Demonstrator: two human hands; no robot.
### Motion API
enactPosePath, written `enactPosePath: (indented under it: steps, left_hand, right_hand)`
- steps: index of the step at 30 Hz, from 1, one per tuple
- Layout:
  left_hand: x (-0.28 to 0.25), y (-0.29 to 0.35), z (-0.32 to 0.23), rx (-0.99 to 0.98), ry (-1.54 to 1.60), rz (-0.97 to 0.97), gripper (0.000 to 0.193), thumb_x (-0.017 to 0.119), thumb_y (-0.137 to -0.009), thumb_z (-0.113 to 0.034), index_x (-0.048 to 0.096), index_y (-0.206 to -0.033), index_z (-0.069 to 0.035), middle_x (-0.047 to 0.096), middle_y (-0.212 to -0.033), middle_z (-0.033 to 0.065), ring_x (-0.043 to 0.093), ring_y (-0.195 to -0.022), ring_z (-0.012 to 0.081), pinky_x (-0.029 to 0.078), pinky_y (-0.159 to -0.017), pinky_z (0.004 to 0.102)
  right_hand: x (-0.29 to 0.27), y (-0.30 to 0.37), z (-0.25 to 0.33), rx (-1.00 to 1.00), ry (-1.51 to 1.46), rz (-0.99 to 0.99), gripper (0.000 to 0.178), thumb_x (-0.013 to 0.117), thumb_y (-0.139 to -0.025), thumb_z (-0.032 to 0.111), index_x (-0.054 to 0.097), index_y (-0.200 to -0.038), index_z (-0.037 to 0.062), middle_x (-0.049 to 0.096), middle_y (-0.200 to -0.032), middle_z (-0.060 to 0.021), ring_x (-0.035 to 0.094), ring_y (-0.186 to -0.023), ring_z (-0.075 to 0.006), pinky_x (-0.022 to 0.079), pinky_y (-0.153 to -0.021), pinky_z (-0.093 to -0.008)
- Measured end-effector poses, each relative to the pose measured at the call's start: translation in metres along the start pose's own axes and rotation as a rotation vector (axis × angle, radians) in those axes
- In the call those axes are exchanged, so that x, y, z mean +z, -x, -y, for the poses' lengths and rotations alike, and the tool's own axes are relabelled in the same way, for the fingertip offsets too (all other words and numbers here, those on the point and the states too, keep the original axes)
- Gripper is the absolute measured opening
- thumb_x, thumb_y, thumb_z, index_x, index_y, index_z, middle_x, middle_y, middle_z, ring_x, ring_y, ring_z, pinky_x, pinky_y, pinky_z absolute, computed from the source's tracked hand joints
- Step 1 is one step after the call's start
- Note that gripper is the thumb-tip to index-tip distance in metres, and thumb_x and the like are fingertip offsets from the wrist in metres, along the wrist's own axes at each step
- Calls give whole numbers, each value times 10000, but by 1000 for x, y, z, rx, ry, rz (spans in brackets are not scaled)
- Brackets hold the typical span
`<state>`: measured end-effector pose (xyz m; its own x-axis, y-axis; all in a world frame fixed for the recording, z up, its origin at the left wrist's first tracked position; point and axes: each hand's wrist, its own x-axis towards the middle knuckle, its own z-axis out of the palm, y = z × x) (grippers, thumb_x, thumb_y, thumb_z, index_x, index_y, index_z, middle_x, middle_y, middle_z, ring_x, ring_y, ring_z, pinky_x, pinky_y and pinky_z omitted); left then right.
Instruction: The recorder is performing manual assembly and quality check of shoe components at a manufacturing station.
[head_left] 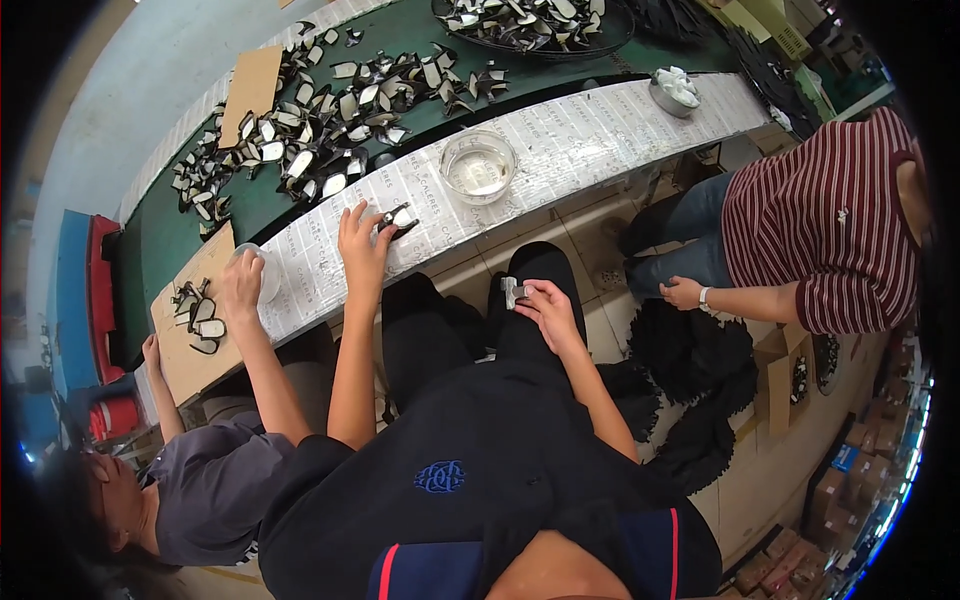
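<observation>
My left hand (364, 248) is over the paper-covered bench edge, thumb and fingers pinching a small black shoe heel (401, 219) with a pale flat face. Low over my lap, my right hand (549, 311) grips a small whitish crumpled piece (513, 292); whether it is cloth I cannot tell. Just beyond my left hand stands a clear round bowl (479, 168) with a little in its bottom. Many similar black heels with pale faces (330, 130) lie heaped on the green surface behind the bench.
At left, a co-worker's hand (242, 283) holds a clear cup (268, 275) beside cardboard (185, 360) bearing several heels. A person in a striped shirt (810, 220) stands at right, near a bowl of white wads (676, 92). Black ruffled fabric (690, 355) lies on the floor.
</observation>
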<state>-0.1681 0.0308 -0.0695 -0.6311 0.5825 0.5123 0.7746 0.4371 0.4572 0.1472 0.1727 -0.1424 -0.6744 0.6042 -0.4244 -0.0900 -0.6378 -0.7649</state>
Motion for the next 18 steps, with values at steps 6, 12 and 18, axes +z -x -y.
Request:
enactPosePath:
  steps: [6, 12, 18]
  left_hand:
    - [-11, 13, -15, -328, 436, 52, 260, 673, -942, -163, 642, -1138, 5, 616, -1282, 152, 606, -1161, 342, 470, -980, 413]
    - [-36, 20, -70, -684, 1256, 189, 335, 615, -987, -104, 528, -1307, -56, 608, -1112, 81, 629, -1018, 154, 571, -901, 332]
    - [-44, 36, -103, -835, 1417, 307, 466, 635, -946, -12, 475, -1382, 21, 621, -1168, 89, 646, -1048, 189, 592, -909, 359]
  right_hand:
    - [2, 3, 0, -52, -1, -36, 214, 594, -995, 115, 602, -1173, -2, 666, -1043, -97, 667, -930, -169, 579, -825, -333]
    - [37, 27, 48, -296, 230, -115, 209, 630, -969, 74, 620, -1159, -14, 666, -1041, -82, 658, -877, -138, 547, -810, -275]
    - [107, 56, 133, -989, 970, -25, 233, 706, -861, 1, 665, -1090, -2, 666, -1103, -139, 677, -973, -261, 537, -848, -326]
